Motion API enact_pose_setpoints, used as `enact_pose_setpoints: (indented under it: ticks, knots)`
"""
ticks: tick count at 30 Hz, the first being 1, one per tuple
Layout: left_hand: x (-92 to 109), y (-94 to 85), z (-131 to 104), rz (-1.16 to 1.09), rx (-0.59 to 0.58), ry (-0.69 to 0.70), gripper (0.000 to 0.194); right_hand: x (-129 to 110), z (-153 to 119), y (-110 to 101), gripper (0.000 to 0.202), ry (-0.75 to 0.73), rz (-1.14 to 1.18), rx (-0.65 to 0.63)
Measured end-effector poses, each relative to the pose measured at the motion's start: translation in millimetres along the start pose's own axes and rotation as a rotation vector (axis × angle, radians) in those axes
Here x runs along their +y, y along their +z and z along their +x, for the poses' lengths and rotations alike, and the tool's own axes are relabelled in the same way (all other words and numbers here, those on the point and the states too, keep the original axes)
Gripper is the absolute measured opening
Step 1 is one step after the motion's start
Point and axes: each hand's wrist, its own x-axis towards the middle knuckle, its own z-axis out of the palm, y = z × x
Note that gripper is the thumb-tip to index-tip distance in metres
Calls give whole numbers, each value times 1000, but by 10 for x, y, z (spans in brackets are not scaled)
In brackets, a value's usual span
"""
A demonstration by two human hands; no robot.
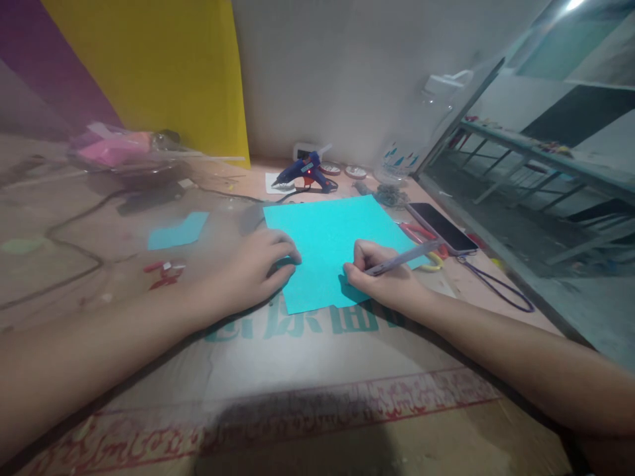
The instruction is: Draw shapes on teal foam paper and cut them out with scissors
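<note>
A bright turquoise sheet of paper (327, 244) lies flat on the table between my hands. My left hand (265, 264) rests at its left edge, fingers apart and slightly curved, with the fingertips on the paper. On the right part of the sheet is my right hand (380, 271), closed around a pale pen (407, 257) that slants up to the right. The pen's tip is hidden by my fingers. Red-and-yellow-handled scissors (433, 264) lie partly beside the sheet's right edge.
Behind the sheet sit a blue glue gun (307, 170) and a clear bottle (401, 145). A phone (441, 227) with a strap lies right, near the table edge. Leftward are a turquoise scrap (178, 231), a cable (74, 218) and a tray with pink items (119, 149).
</note>
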Motion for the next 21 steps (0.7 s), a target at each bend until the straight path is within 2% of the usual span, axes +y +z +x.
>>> enact_pose_setpoints:
  ticks: [10, 21]
  knots:
    - [-20, 1, -13, 7, -3, 9, 30, -39, -19, -1, 30, 61, 71, -64]
    - [-26, -5, -9, 19, -13, 9, 30, -36, 1, -45, 28, 30, 43, -61]
